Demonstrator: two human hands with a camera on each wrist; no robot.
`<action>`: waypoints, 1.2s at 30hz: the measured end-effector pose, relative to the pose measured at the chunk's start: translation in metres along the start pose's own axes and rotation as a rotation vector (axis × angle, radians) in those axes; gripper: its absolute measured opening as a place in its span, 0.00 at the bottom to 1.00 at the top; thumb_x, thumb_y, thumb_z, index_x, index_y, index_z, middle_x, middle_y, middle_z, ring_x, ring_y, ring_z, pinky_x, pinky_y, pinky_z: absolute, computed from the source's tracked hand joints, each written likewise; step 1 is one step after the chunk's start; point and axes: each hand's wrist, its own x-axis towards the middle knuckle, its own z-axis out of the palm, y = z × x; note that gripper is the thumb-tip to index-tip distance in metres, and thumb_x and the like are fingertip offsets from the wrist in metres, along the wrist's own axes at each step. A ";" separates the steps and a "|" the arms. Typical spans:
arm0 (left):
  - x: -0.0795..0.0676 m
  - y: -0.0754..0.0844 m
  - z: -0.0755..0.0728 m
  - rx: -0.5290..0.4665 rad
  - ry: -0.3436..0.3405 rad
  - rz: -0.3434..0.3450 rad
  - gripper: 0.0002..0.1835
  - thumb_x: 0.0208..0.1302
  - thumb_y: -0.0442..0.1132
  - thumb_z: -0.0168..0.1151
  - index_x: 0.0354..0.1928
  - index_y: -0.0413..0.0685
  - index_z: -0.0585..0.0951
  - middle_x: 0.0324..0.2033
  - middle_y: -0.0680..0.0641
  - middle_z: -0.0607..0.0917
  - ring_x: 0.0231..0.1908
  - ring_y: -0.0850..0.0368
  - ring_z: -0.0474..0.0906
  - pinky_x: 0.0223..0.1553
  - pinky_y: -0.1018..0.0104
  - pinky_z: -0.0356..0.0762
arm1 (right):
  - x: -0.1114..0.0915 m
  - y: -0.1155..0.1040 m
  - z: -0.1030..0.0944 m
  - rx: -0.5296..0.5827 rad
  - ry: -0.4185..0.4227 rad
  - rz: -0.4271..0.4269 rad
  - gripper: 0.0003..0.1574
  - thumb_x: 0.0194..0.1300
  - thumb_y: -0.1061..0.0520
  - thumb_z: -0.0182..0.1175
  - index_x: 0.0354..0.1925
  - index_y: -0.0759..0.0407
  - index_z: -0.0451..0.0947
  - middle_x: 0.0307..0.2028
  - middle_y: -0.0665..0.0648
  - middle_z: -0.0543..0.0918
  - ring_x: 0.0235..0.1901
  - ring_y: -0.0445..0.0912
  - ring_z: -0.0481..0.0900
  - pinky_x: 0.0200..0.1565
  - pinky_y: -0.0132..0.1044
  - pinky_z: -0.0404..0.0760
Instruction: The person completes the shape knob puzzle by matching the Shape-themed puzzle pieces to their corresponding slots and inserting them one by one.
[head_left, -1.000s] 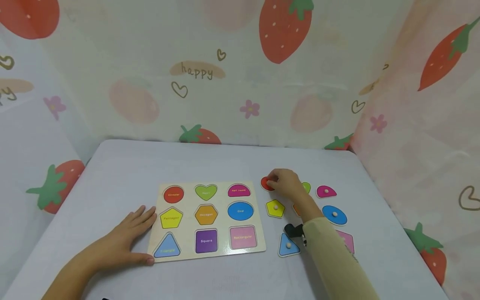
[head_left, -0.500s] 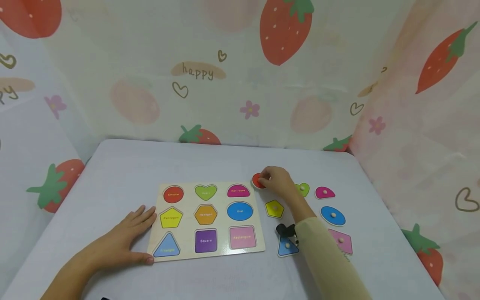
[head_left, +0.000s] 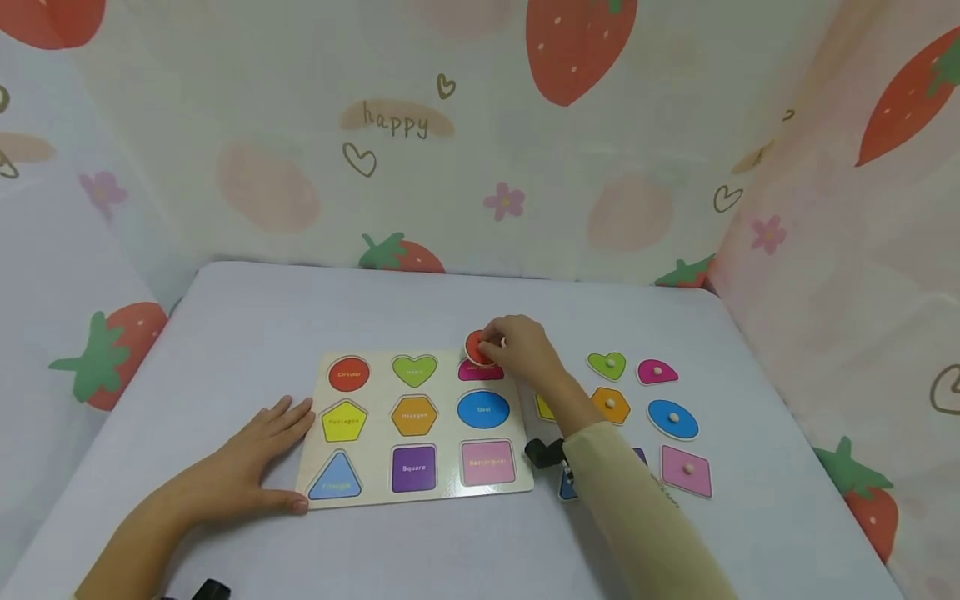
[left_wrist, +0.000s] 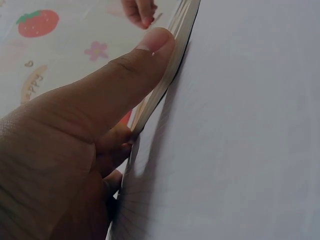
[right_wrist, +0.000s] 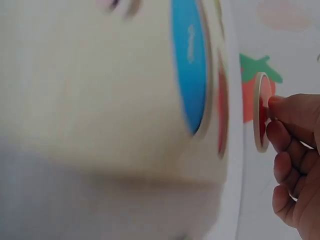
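Observation:
A wooden shape puzzle board (head_left: pixel 381 392) lies flat on the table. My left hand (head_left: pixel 236 467) rests beside its left edge, fingers extended and touching it. In the left wrist view the thumb of that hand (left_wrist: pixel 95 105) lies along the board's edge (left_wrist: pixel 175 65). My right hand (head_left: pixel 525 354) pinches a red circle puzzle piece (head_left: pixel 474 345), held above the board's far right corner and partly covering the half-round slot. In the right wrist view the red circle piece (right_wrist: pixel 262 115) stands tilted on edge between thumb and index finger.
Right of the board lie a green heart (head_left: pixel 598 362), a magenta half round (head_left: pixel 649 372), an orange hexagon (head_left: pixel 602 398), a blue oval (head_left: pixel 663 412) and a pink rectangle (head_left: pixel 678 471), all knobbed. The right arm partly hides the yellow pentagon (head_left: pixel 543 407), blue triangle (head_left: pixel 567 487) and purple square (head_left: pixel 641 454).
My right hand has carried the red circle piece leftward, from beside the board to above its far right corner. The left hand stays by the board's left edge. The head view has shifted slightly.

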 end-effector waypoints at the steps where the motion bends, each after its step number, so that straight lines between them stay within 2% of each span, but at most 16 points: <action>1: 0.001 -0.001 -0.001 -0.002 0.005 0.004 0.66 0.42 0.77 0.71 0.81 0.54 0.59 0.81 0.50 0.55 0.81 0.41 0.39 0.80 0.44 0.37 | 0.002 -0.005 0.000 0.004 0.007 -0.019 0.12 0.68 0.48 0.69 0.46 0.52 0.86 0.40 0.50 0.85 0.45 0.47 0.76 0.43 0.36 0.86; 4: 0.003 -0.002 -0.001 -0.004 0.004 0.004 0.66 0.42 0.77 0.71 0.81 0.54 0.59 0.81 0.50 0.55 0.81 0.40 0.39 0.80 0.44 0.37 | 0.006 -0.017 0.003 0.015 -0.011 -0.064 0.12 0.69 0.48 0.68 0.46 0.51 0.86 0.39 0.49 0.85 0.44 0.46 0.76 0.43 0.35 0.85; 8: 0.005 0.000 0.000 -0.019 -0.004 0.006 0.66 0.42 0.77 0.71 0.81 0.56 0.59 0.81 0.50 0.55 0.81 0.39 0.40 0.75 0.32 0.47 | 0.009 -0.033 0.008 -0.022 -0.049 -0.103 0.12 0.70 0.47 0.68 0.45 0.50 0.86 0.38 0.47 0.84 0.43 0.44 0.76 0.42 0.32 0.83; 10: 0.005 0.000 0.000 -0.026 -0.001 0.009 0.65 0.42 0.77 0.72 0.81 0.56 0.59 0.81 0.50 0.55 0.81 0.39 0.40 0.75 0.31 0.48 | 0.011 -0.042 0.010 -0.040 -0.055 -0.133 0.11 0.70 0.47 0.67 0.45 0.50 0.87 0.37 0.46 0.84 0.42 0.43 0.75 0.41 0.31 0.81; 12: 0.004 -0.001 0.000 -0.023 0.001 0.009 0.66 0.42 0.77 0.71 0.81 0.55 0.59 0.81 0.50 0.55 0.81 0.39 0.40 0.78 0.38 0.42 | 0.013 -0.052 0.013 -0.040 -0.067 -0.171 0.11 0.70 0.47 0.67 0.45 0.51 0.87 0.36 0.46 0.84 0.41 0.43 0.75 0.39 0.31 0.80; 14: 0.003 -0.003 0.000 -0.010 0.007 0.008 0.66 0.42 0.78 0.70 0.81 0.55 0.58 0.81 0.50 0.55 0.81 0.40 0.39 0.80 0.52 0.30 | 0.014 -0.063 0.016 -0.029 -0.076 -0.216 0.11 0.71 0.48 0.66 0.46 0.51 0.87 0.35 0.46 0.84 0.41 0.43 0.75 0.38 0.31 0.79; 16: 0.001 -0.005 0.000 -0.002 0.013 0.008 0.66 0.42 0.78 0.70 0.81 0.55 0.58 0.81 0.50 0.55 0.81 0.40 0.39 0.78 0.64 0.23 | 0.015 -0.071 0.020 -0.026 -0.084 -0.245 0.12 0.71 0.48 0.66 0.46 0.52 0.87 0.35 0.46 0.84 0.40 0.43 0.75 0.39 0.30 0.79; 17: 0.001 -0.006 0.000 0.003 0.015 0.010 0.66 0.42 0.79 0.69 0.81 0.55 0.58 0.81 0.50 0.55 0.81 0.41 0.39 0.77 0.66 0.22 | 0.016 -0.075 0.022 -0.031 -0.089 -0.250 0.12 0.71 0.47 0.66 0.46 0.52 0.87 0.35 0.46 0.84 0.40 0.43 0.75 0.38 0.30 0.79; 20: 0.002 -0.007 0.000 -0.005 0.012 0.011 0.65 0.43 0.78 0.69 0.81 0.58 0.58 0.81 0.51 0.55 0.81 0.41 0.39 0.80 0.53 0.31 | 0.017 -0.081 0.028 -0.063 -0.094 -0.237 0.12 0.71 0.47 0.66 0.46 0.50 0.87 0.34 0.44 0.83 0.40 0.42 0.74 0.38 0.28 0.77; 22: 0.003 -0.007 -0.001 -0.012 0.005 0.005 0.65 0.42 0.78 0.70 0.81 0.58 0.58 0.81 0.51 0.55 0.81 0.40 0.39 0.79 0.39 0.41 | 0.019 -0.084 0.033 -0.070 -0.096 -0.236 0.12 0.70 0.46 0.67 0.46 0.49 0.87 0.34 0.43 0.83 0.40 0.41 0.74 0.39 0.27 0.77; 24: 0.002 -0.007 -0.002 -0.019 -0.004 -0.010 0.65 0.41 0.77 0.72 0.81 0.57 0.59 0.81 0.50 0.55 0.81 0.40 0.39 0.75 0.31 0.45 | 0.020 -0.088 0.039 -0.059 -0.102 -0.252 0.12 0.70 0.46 0.67 0.46 0.49 0.87 0.34 0.44 0.83 0.40 0.41 0.74 0.39 0.26 0.77; 29: 0.004 -0.005 0.001 -0.024 -0.008 0.000 0.65 0.42 0.76 0.72 0.80 0.56 0.60 0.81 0.49 0.56 0.81 0.39 0.40 0.74 0.29 0.48 | 0.023 -0.097 0.049 -0.048 -0.104 -0.266 0.11 0.69 0.46 0.68 0.46 0.49 0.88 0.33 0.43 0.83 0.39 0.40 0.75 0.41 0.27 0.78; 31: 0.006 -0.004 0.003 -0.018 -0.006 0.009 0.65 0.42 0.77 0.71 0.80 0.57 0.59 0.81 0.50 0.56 0.81 0.39 0.40 0.75 0.31 0.47 | 0.025 -0.102 0.055 -0.050 -0.103 -0.257 0.11 0.69 0.47 0.68 0.45 0.48 0.88 0.32 0.42 0.83 0.38 0.39 0.75 0.42 0.27 0.78; 32: 0.006 -0.003 0.003 -0.015 -0.004 0.014 0.65 0.43 0.77 0.71 0.81 0.57 0.59 0.81 0.50 0.56 0.81 0.39 0.40 0.77 0.35 0.45 | 0.027 -0.104 0.058 -0.043 -0.104 -0.252 0.10 0.69 0.47 0.68 0.45 0.48 0.88 0.32 0.41 0.83 0.38 0.39 0.75 0.42 0.27 0.78; 34: 0.005 -0.003 0.002 -0.021 0.005 0.026 0.65 0.43 0.77 0.71 0.80 0.54 0.60 0.81 0.49 0.56 0.81 0.39 0.40 0.80 0.47 0.35 | 0.031 -0.111 0.066 -0.031 -0.116 -0.257 0.11 0.70 0.46 0.68 0.45 0.48 0.88 0.33 0.41 0.82 0.38 0.38 0.75 0.43 0.27 0.78; 36: 0.003 -0.003 0.001 -0.020 0.015 0.045 0.65 0.44 0.77 0.70 0.80 0.52 0.59 0.81 0.48 0.56 0.81 0.38 0.40 0.79 0.63 0.26 | 0.033 -0.117 0.075 -0.019 -0.139 -0.259 0.11 0.70 0.45 0.67 0.46 0.48 0.88 0.33 0.40 0.83 0.38 0.37 0.76 0.44 0.27 0.78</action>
